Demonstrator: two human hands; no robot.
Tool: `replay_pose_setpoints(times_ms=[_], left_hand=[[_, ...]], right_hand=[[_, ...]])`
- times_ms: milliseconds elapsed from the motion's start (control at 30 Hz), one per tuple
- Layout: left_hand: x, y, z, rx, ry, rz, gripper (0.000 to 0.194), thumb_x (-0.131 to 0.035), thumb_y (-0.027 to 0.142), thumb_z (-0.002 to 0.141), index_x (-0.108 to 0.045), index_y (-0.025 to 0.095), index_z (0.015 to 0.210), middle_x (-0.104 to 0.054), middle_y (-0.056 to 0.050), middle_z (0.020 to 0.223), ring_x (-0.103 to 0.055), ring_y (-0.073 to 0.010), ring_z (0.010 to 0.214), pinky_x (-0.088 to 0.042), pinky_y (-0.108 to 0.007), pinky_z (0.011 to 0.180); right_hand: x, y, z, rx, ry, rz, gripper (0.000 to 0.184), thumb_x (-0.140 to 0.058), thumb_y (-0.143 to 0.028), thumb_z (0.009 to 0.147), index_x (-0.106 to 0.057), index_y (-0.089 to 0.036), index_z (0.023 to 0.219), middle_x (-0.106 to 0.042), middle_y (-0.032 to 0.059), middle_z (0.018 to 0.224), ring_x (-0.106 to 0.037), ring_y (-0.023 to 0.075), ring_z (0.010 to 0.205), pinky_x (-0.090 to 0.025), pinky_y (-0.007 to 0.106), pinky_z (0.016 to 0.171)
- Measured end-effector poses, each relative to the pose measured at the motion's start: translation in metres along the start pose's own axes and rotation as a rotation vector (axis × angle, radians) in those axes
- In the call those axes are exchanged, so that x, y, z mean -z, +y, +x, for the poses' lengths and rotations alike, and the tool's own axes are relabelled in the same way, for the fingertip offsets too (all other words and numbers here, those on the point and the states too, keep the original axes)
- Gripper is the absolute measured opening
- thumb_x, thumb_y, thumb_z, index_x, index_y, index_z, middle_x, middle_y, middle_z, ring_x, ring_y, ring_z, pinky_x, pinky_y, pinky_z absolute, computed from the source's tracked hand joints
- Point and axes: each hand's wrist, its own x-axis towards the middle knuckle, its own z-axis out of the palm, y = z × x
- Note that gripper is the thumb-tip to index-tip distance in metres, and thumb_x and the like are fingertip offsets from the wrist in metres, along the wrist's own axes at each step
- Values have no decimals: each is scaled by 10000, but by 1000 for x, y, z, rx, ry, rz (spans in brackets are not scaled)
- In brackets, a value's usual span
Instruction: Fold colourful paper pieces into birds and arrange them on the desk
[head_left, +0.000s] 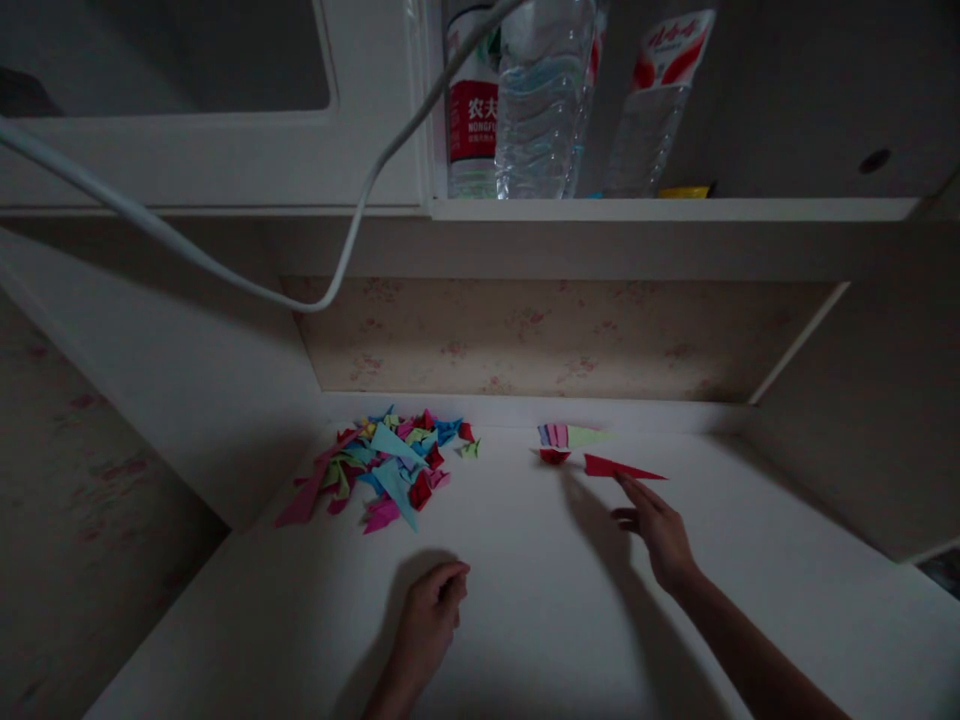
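My right hand (660, 530) reaches over the white desk with its fingers stretched out. Its fingertips meet the lower edge of a red folded-paper dart (619, 468); whether they touch it I cannot tell. Just left of that dart sits a small dark-red folded paper piece (555, 456). Behind it lies a row of folded papers (556, 435) in blue, purple and pink, with a pale-green pointed paper (589, 436) beside them. My left hand (429, 615) is loosely curled near the front, with nothing visible in it. Farther back on the left is a heap of colourful folded papers (390, 460).
A white shelf (675, 209) overhangs the desk, holding several plastic bottles (544, 110). A white cable (262, 290) hangs across the upper left. Side panels (862, 400) bound the desk, with a flowered wall (525, 335) at the back.
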Motion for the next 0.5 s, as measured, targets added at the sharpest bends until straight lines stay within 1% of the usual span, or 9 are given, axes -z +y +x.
replay_pose_setpoints(times_ms=[33,100,167,233,300,367,433,500], left_hand=[[0,-1,1,16,4,-17,478,-534,555,760,-677,150,971,-579,-8,694,-448,-83,428,-315,-196,371],[1,-4,3,32,7,-29,498,-527,567,759,-667,142,980,-577,-11,692,-437,-79,407,-288,-193,349],[1,-6,3,29,6,-5,493,-519,557,774,-668,136,983,-584,-17,680,-445,-83,405,-307,-197,358],[0,-6,3,13,9,40,471,-502,531,800,-676,135,985,-604,-30,675,-476,-99,426,-354,-207,390],[0,-4,2,-24,22,94,439,-488,500,821,-690,144,979,-645,-59,712,-538,-132,494,-419,-225,455],[0,-2,1,-72,44,152,400,-488,471,829,-709,163,957,-687,-90,793,-603,-176,614,-480,-250,563],[0,1,1,-110,66,197,361,-497,447,828,-723,185,929,-709,-101,870,-637,-211,743,-506,-273,689],[1,2,1,-115,77,215,338,-501,435,826,-730,201,911,-719,-98,907,-646,-228,820,-507,-286,764]], right_hand=[[1,-1,15,9,15,-30,571,-559,-529,789,-579,-196,1252,-578,111,1255,-662,164,640,-528,278,553],[3,0,44,22,22,-138,579,-530,-523,801,-564,-183,1269,-627,112,1171,-666,168,635,-530,281,560],[2,2,68,45,5,-281,569,-495,-510,818,-556,-180,1278,-688,90,1010,-666,172,627,-525,281,570],[-1,5,89,73,-15,-436,548,-461,-493,838,-553,-186,1283,-708,58,831,-664,176,611,-512,281,582],[-5,8,106,86,-31,-597,532,-424,-476,860,-545,-193,1293,-695,37,699,-665,185,611,-496,279,596],[-10,11,121,78,-42,-726,521,-394,-464,875,-541,-199,1298,-681,28,633,-666,194,622,-481,276,599],[-13,15,133,67,-55,-789,513,-377,-450,883,-534,-203,1303,-686,29,633,-664,199,628,-469,275,593],[-14,19,142,67,-63,-811,501,-379,-430,882,-544,-198,1294,-697,36,659,-660,206,626,-461,280,589]])
